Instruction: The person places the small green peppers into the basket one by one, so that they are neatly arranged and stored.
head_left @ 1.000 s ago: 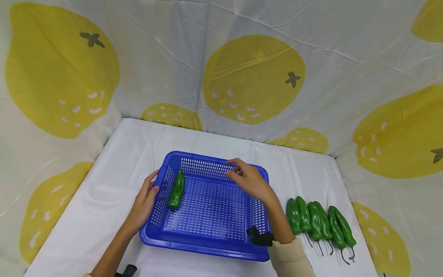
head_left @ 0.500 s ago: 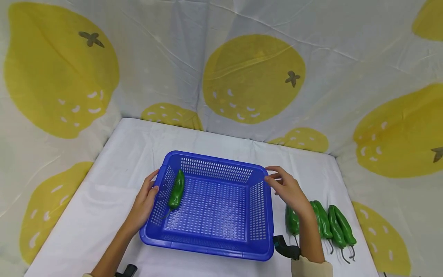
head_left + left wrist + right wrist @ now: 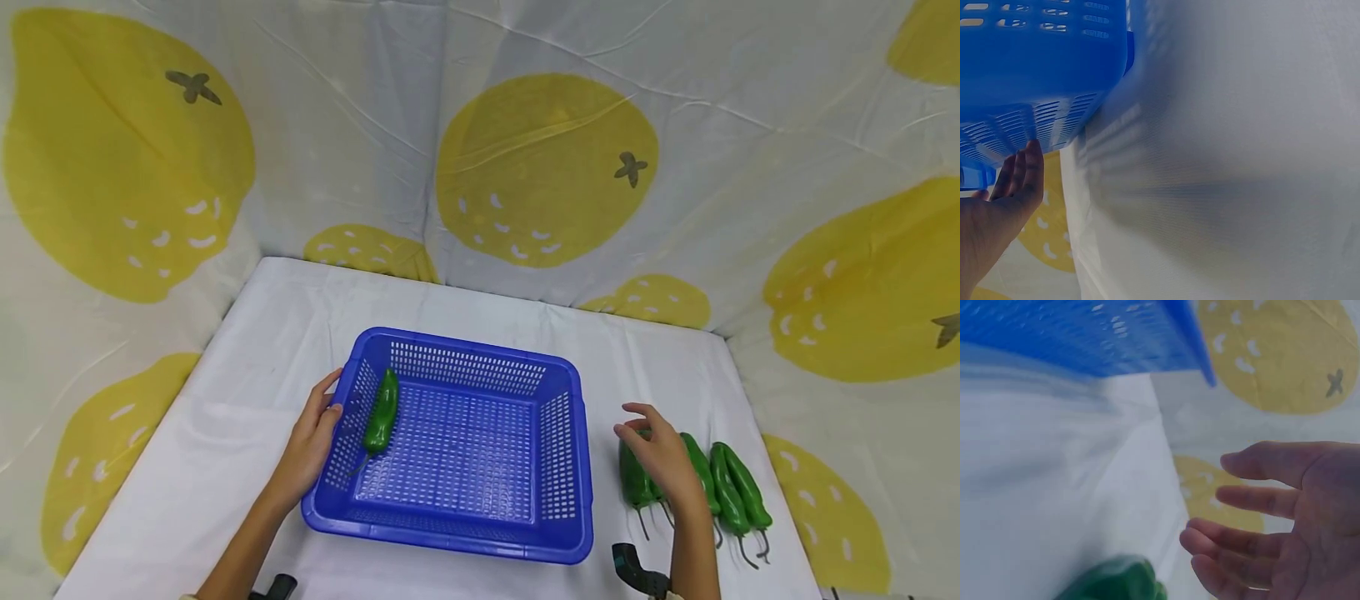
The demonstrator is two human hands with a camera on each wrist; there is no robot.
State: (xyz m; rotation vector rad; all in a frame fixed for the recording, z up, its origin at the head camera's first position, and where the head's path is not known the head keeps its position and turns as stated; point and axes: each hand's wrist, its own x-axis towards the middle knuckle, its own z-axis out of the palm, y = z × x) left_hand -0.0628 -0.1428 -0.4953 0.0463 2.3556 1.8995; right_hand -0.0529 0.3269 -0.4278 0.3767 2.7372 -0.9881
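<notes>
One green pepper (image 3: 383, 412) in blue basket (image 3: 465, 450), head view only, left fingers (image 3: 1034, 167) clamped on its rim, right fingers (image 3: 1257, 498) apart

Premises: by appearance, a makeshift, fabric-lined filming corner. White cloth (image 3: 225, 400) is spread flat as the work surface; pale hangings (image 3: 345, 133) printed with large yellow lemons (image 3: 547, 171) enclose its back and both sides. Room type beyond these cannot be determined.
</notes>
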